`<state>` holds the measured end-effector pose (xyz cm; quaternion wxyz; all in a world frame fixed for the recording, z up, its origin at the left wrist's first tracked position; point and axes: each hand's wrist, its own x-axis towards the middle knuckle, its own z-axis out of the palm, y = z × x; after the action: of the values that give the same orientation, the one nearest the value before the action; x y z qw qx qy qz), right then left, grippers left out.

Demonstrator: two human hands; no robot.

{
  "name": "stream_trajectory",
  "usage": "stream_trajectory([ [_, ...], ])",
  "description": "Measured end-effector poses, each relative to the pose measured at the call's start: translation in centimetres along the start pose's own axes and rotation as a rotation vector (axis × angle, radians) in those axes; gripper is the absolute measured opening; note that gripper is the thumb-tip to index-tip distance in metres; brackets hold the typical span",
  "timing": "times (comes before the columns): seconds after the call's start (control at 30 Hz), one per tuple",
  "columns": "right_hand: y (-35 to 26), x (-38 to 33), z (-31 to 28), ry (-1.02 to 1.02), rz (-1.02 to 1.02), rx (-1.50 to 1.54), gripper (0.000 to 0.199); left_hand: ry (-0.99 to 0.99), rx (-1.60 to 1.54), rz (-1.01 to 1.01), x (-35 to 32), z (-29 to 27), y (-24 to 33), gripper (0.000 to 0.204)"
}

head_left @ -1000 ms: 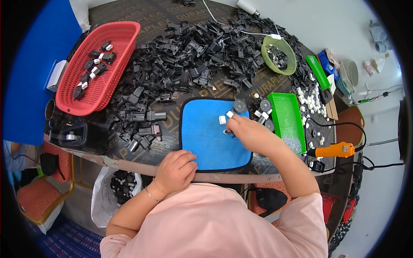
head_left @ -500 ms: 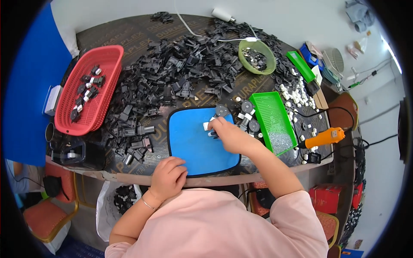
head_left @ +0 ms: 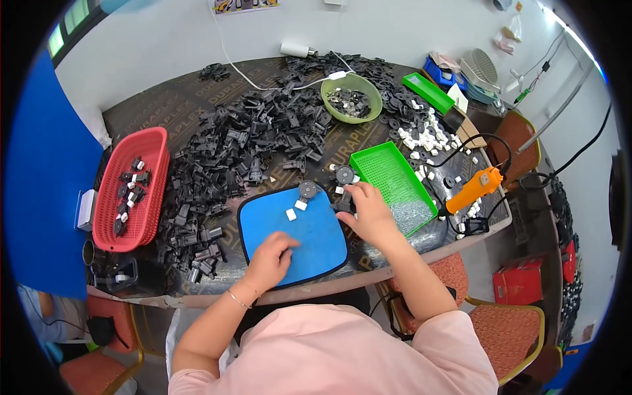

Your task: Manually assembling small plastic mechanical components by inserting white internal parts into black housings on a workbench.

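My left hand (head_left: 268, 262) hovers over the near left part of the blue mat (head_left: 306, 240). Its fingers are loosely bent and apart, the index fingertip smeared by motion, and I see nothing in it. Just off the mat's right edge, my right hand (head_left: 372, 217) has thumb and fingers closed around a dark plastic part (head_left: 343, 203), partly hidden by the fingers. On the mat's far edge lies a round black part (head_left: 307, 190) beside a white block (head_left: 301, 205); another white block (head_left: 291, 214) sits nearer. A second round black part (head_left: 344, 174) rests beyond the right hand.
Heaped black plastic parts (head_left: 257, 135) cover the table's middle. A red basket (head_left: 156, 191) stands left. To the right are a green tray (head_left: 388, 168), a green bowl (head_left: 352, 118) of small pieces, scattered white pieces (head_left: 428, 135) and an orange corded screwdriver (head_left: 475, 189).
My right hand has left the mat for the parts at its right edge. My left hand has moved further over the mat. The whole view has shifted as the head moved.
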<state>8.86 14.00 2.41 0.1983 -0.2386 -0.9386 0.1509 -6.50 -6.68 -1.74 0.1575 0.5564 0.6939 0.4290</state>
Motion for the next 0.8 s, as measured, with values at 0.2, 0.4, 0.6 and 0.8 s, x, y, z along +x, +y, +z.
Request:
stream_trajectory([
  [0.2, 1.2, -0.6, 4.3, 0.122, -0.067, -0.312, 0.049, 0.028, 0.157, -0.093, 9.5, -0.8, 0.4, 0.033],
  [0.4, 3.8, -0.9, 5.1, 0.271, -0.196, -0.191, 0.040, -0.154, 0.708, -0.124, 13.8, 0.7, 0.5, 0.057],
  [0.6, 3.0, 2.4, -0.1, 0.169, 0.089, 0.347, 0.029, -0.221, 0.643, -0.106, 13.7, 0.5, -1.2, 0.054],
  [0.8, 4.5, 7.5, -1.8, -0.412, 0.557, 0.835, 0.033, -0.111, 0.181, -0.234, 14.4, 0.2, -0.4, 0.045],
])
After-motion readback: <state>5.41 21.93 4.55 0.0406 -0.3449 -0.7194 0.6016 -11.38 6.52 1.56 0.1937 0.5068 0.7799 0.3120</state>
